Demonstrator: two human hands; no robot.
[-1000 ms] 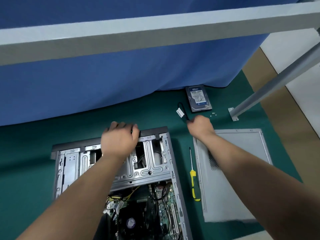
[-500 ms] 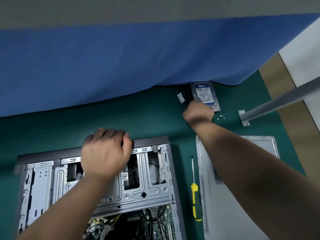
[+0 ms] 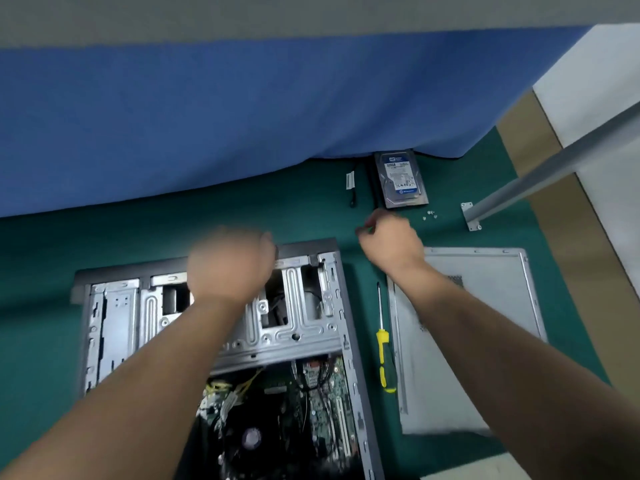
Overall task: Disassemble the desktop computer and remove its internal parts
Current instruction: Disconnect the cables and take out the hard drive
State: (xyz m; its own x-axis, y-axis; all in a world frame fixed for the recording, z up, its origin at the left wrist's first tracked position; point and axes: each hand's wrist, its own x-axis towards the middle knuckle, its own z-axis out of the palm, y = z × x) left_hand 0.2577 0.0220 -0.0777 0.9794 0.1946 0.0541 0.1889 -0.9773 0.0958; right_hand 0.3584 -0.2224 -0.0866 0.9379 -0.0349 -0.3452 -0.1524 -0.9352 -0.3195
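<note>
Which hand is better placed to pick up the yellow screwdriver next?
Probably the right hand: it hovers free just beyond the screwdriver, on its side. The left hand is over the computer case.

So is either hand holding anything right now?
Right hand holds nothing visible; the cable lies apart. Left hand is blurred over the case: cannot tell.

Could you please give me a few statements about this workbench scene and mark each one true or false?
1. The hard drive lies on the green mat, outside the computer case. True.
2. The screwdriver is in the right hand. False: it lies on the mat between the case and the side panel.
3. The side panel is off the case. True.
4. The small screws sit on top of the hard drive. False: they lie on the mat beside it.
5. The left hand is over the case. True.
</note>
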